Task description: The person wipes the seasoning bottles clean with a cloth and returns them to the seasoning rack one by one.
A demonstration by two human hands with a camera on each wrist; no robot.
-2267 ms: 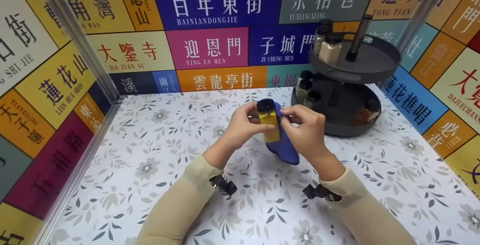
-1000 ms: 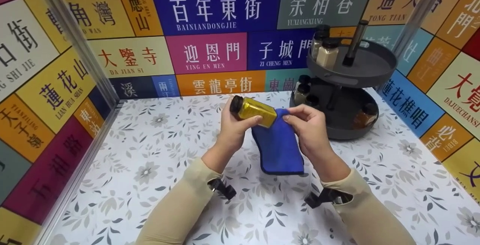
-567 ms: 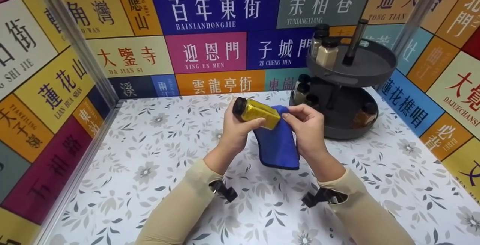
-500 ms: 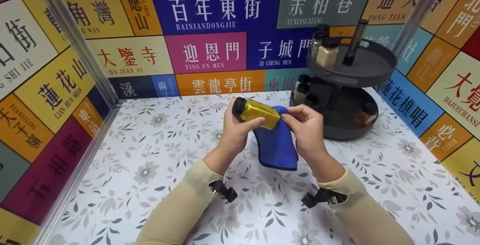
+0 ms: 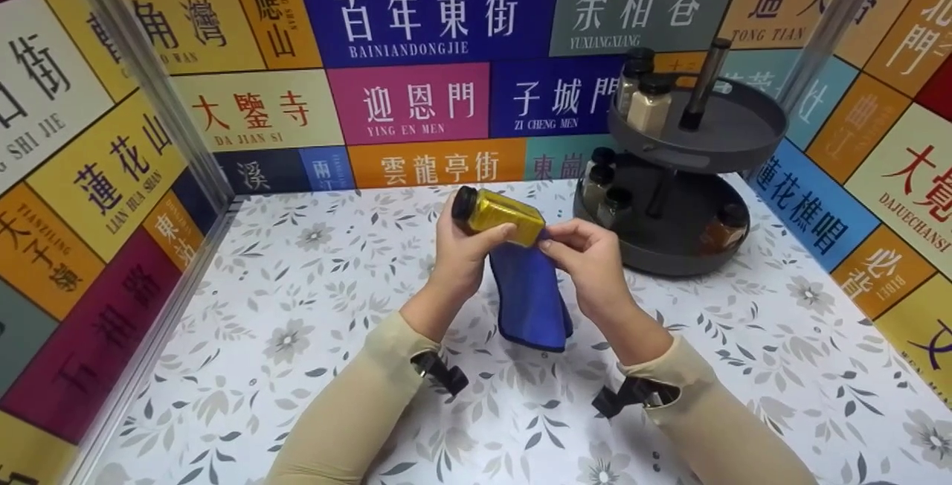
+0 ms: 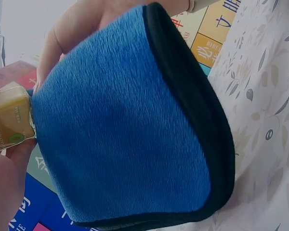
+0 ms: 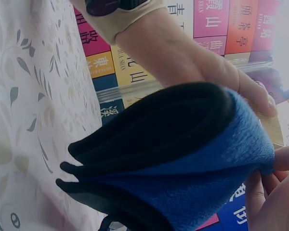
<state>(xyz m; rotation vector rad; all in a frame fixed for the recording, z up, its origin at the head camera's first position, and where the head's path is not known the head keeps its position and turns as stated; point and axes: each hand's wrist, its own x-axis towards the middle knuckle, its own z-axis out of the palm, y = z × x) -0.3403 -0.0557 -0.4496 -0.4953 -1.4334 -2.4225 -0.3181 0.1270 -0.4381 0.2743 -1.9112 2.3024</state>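
Observation:
My left hand (image 5: 465, 251) grips a clear jar of yellow powder (image 5: 509, 216), tilted so that its black cap points to the upper left. My right hand (image 5: 587, 258) pinches the top of a blue cloth (image 5: 532, 299) with black edging, right at the jar's base. Below the hands the cloth hangs in folds. In the left wrist view the cloth (image 6: 125, 120) covers much of the picture, and the jar's labelled end (image 6: 12, 118) shows at the left. The right wrist view has the folded cloth (image 7: 197, 163) pinched by right-hand fingers (image 7: 274, 192).
A dark two-tier rack (image 5: 669, 262) stands at the back right. Its upper tier holds jars, one with pale powder (image 5: 648, 109); several more stand below, including a reddish-brown one (image 5: 727, 228). Sign-printed panels (image 5: 409, 98) enclose the floral-covered table (image 5: 297, 396).
The jar has gone from near upright to tilted left in the left hand. Over the last half second both hands, jar and cloth have shifted slightly left.

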